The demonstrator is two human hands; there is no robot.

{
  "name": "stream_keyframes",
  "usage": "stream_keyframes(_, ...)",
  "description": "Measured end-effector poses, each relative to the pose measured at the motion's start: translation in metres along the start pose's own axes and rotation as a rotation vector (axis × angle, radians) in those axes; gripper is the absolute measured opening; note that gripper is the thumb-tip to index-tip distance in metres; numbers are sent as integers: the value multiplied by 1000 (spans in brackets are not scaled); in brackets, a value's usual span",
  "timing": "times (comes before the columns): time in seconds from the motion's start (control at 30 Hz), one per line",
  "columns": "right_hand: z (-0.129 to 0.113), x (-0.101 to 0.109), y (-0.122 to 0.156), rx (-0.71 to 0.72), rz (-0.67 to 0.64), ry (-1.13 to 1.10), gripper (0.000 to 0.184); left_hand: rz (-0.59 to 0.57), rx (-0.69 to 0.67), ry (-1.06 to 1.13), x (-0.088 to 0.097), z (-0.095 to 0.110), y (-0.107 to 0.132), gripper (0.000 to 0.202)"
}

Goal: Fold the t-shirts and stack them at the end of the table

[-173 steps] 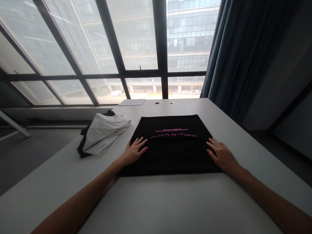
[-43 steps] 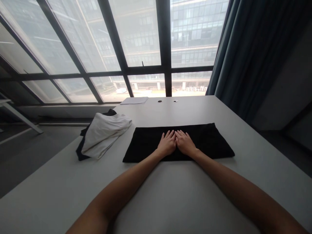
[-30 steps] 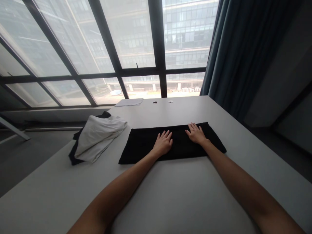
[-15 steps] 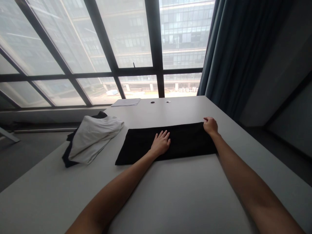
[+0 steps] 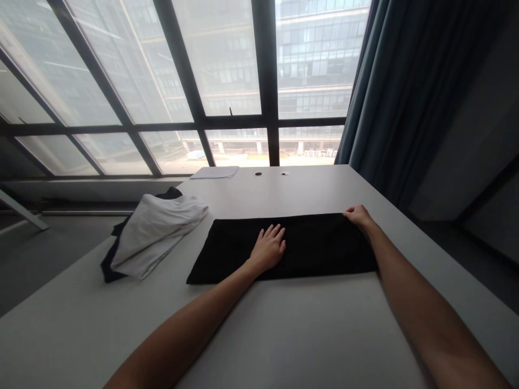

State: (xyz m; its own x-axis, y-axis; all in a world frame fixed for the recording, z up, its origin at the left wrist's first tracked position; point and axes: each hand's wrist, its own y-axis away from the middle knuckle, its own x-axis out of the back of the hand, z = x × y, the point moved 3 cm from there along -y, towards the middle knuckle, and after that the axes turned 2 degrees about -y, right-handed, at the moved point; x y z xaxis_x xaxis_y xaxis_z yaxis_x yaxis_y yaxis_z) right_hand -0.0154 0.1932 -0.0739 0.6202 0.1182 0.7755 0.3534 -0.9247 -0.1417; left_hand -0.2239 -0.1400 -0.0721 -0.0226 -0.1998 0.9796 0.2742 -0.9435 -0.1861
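A black cloth (image 5: 320, 246), folded into a long flat strip, lies across the white table. Its exact kind of garment cannot be made out. My left hand (image 5: 270, 248) rests flat on the middle of the cloth, fingers spread. At the cloth's far right corner, my right hand (image 5: 357, 216) pinches the edge between thumb and fingers. My right forearm covers part of the cloth's right end.
Left of the black cloth lies a heap with a white cloth (image 5: 158, 232) over dark fabric (image 5: 111, 265). Papers (image 5: 214, 172) sit at the far end of the table (image 5: 284, 329), near two round holes. Windows stand behind; a blue curtain (image 5: 389, 97) hangs at right.
My right hand has shifted slightly at the far right corner, its fingers now drawn into a clearer pinch on the edge. My left hand stays flat on the cloth. The view has shifted a little.
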Motion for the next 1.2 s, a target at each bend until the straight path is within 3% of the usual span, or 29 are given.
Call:
stream_keyframes(0.4, -6, 8, 16, 22, 61, 39, 25, -15, 14, 29, 0, 0, 1, 53)
stream_keyframes(0.5, -26, 10, 24, 58, 98, 93, 34, -69, 29, 91, 6, -1, -2, 54)
stream_keyframes(0.6, -66, -6, 48, 202, 101, 132, 44, -82, 30, 148, 15, -9, -6, 54)
stream_keyframes(0.73, -117, -53, 103, 530, -28, 219, 54, -33, 79, 64, 21, -35, -8, 55)
stream_keyframes(0.87, -123, -86, 133, 560, -202, 340, 57, -128, 70, 68, 19, -69, -3, 58)
stream_keyframes(0.93, -119, -90, 133, 548, -223, 348, 57, -102, 89, 54, 23, -90, 2, 58)
stream_keyframes(1.07, -117, -87, 127, 550, -227, 349, 57, -36, 293, -50, 30, -133, 12, 55)
stream_keyframes(1.2, -119, -86, 128, 541, -230, 350, 57, -29, 323, -60, 31, -148, 15, 52)
